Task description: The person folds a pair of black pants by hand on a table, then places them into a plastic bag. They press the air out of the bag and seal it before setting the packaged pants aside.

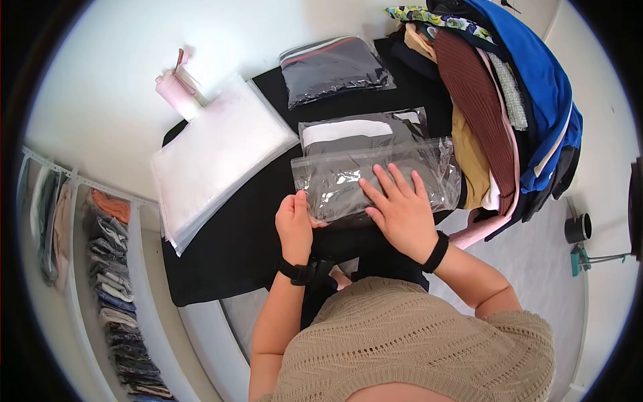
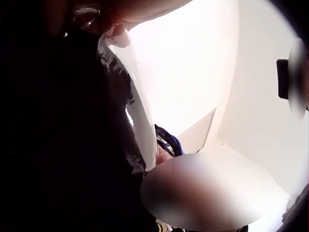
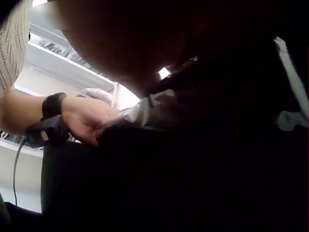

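Observation:
A clear plastic bag (image 1: 338, 175) lies on the black table in the head view, with dark folded fabric showing through it. Behind its straight upper edge, more dark fabric with a white band (image 1: 348, 132) shows under clear plastic. My left hand (image 1: 293, 224) pinches the bag's near left corner between thumb and curled fingers. Spread fingers of my right hand (image 1: 405, 213) rest flat on top of the bag. In the right wrist view, the left hand (image 3: 91, 116) shows at the bag's edge. The left wrist view is mostly dark, with shiny plastic (image 2: 128, 113) near the fingers.
A stack of clear bags (image 1: 224, 157) covers the table's left side, beside a pink bottle (image 1: 177, 94). Another bagged dark garment (image 1: 335, 70) lies at the back. Heaped clothes (image 1: 475, 100) rise at the right. Shelves with bagged clothes (image 1: 120, 301) stand at the left.

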Tool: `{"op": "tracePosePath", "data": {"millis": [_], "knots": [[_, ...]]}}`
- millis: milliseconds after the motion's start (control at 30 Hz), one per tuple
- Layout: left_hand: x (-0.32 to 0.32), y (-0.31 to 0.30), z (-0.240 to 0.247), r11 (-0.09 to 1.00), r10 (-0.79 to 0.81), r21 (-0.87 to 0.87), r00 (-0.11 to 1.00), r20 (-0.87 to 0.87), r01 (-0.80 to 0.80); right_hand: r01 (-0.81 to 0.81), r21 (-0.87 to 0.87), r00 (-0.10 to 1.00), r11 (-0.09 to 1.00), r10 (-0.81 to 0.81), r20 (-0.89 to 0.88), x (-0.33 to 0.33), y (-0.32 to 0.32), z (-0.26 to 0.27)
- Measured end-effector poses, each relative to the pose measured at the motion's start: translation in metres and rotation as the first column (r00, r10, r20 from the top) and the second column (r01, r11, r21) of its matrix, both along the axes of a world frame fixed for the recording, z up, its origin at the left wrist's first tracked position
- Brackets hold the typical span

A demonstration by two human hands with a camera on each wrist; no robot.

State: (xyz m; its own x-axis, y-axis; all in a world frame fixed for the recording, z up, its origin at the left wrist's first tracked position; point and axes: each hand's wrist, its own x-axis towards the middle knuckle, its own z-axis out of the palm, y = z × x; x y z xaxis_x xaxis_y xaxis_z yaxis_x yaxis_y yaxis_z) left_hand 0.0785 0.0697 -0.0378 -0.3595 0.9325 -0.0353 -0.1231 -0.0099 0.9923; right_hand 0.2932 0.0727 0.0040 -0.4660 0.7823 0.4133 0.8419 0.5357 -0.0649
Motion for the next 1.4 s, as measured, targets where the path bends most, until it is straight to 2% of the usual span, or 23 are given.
{"op": "tracePosePath", "data": {"millis": [100, 133, 167, 200, 233, 267, 300, 333, 400, 433, 500, 533, 567, 633, 700, 767, 1033, 1300, 1400], "knots": [[-0.006, -0.005, 0.006, 1.0, 0.022, -0.017, 0.999, 0.05, -0.021, 0.031, 0.001, 1.0, 1.0, -0.031, 0.0, 0.006, 0.006, 0.002], [-0.002, -0.006, 0.01, 0.978, 0.186, 0.15, 0.938, -0.291, -0.148, 0.022, -0.004, 1.0, 1.0, -0.022, -0.007, 0.008, 0.008, 0.001], [0.002, -0.01, 0.017, 0.917, 0.372, 0.344, 0.739, -0.562, -0.2, 0.016, -0.012, 1.0, 1.0, -0.016, -0.016, 0.008, 0.009, 0.0], [0.006, -0.023, 0.046, 0.932, 0.325, 0.362, 0.491, -0.808, -0.02, 0.023, -0.013, 1.0, 1.0, -0.023, -0.021, 0.008, 0.01, 0.0], [0.012, -0.025, 0.064, 0.934, 0.318, 0.356, 0.492, -0.811, -0.016, 0.02, -0.002, 0.999, 1.0, -0.02, -0.03, 0.008, 0.011, 0.001], [0.02, -0.025, 0.077, 0.925, 0.103, 0.239, 0.412, -0.905, 0.295, 0.016, 0.004, 0.999, 1.0, -0.016, -0.036, 0.007, 0.01, 0.0], [0.027, -0.022, 0.081, 0.82, -0.088, 0.085, 0.271, -0.959, 0.567, 0.016, -0.008, 0.999, 1.0, -0.016, -0.029, 0.007, 0.01, -0.001], [0.034, -0.017, 0.075, 0.821, -0.093, 0.084, 0.279, -0.956, 0.565, 0.009, 0.004, 1.0, 1.0, -0.009, -0.023, 0.007, 0.011, -0.001], [0.044, 0.001, 0.057, 0.77, -0.18, -0.074, 0.105, -0.978, 0.633, -0.014, 0.013, 1.0, 1.0, 0.014, -0.016, 0.012, 0.013, -0.003], [0.045, 0.008, 0.055, 0.77, -0.174, -0.068, 0.107, -0.979, 0.634, -0.013, 0.019, 1.0, 1.0, 0.013, -0.013, 0.016, 0.016, -0.002], [0.046, 0.023, 0.053, 0.77, -0.324, -0.266, -0.004, -0.946, 0.58, -0.124, -0.057, 0.99, 0.991, 0.12, -0.075, 0.03, 0.024, 0.0], [0.042, 0.031, 0.049, 0.748, -0.34, -0.317, -0.074, -0.938, 0.583, -0.112, -0.074, 0.993, 0.991, 0.109, -0.052, 0.039, 0.028, 0.004], [0.039, 0.034, 0.051, 0.745, -0.342, -0.321, -0.078, -0.936, 0.585, -0.093, -0.076, 0.996, 0.993, 0.092, -0.012, 0.05, 0.035, 0.001], [0.035, 0.038, 0.052, 0.755, -0.238, -0.334, -0.239, -0.941, 0.565, -0.085, -0.135, 0.996, 0.987, 0.085, -0.008, 0.067, 0.043, 0.004], [0.032, 0.044, 0.047, 0.756, -0.236, -0.317, -0.214, -0.948, 0.573, -0.1, -0.167, 0.995, 0.981, 0.096, -0.033, 0.07, 0.047, 0.003], [0.031, 0.047, 0.045, 0.758, -0.244, -0.338, -0.239, -0.94, 0.557, -0.119, -0.196, 0.992, 0.973, 0.108, -0.063, 0.073, 0.05, 0.0], [0.03, 0.056, 0.042, 0.669, -0.46, -0.491, -0.208, -0.863, 0.559, -0.148, -0.304, 0.977, 0.941, 0.091, -0.191, 0.072, 0.057, -0.006], [0.029, 0.064, 0.041, 0.607, -0.559, -0.549, -0.182, -0.809, 0.575, -0.165, -0.35, 0.973, 0.922, 0.095, -0.209, 0.072, 0.063, -0.004], [0.028, 0.063, 0.04, 0.613, -0.545, -0.542, -0.189, -0.817, 0.575, -0.166, -0.343, 0.977, 0.925, 0.108, -0.182, 0.072, 0.063, -0.005]]}}
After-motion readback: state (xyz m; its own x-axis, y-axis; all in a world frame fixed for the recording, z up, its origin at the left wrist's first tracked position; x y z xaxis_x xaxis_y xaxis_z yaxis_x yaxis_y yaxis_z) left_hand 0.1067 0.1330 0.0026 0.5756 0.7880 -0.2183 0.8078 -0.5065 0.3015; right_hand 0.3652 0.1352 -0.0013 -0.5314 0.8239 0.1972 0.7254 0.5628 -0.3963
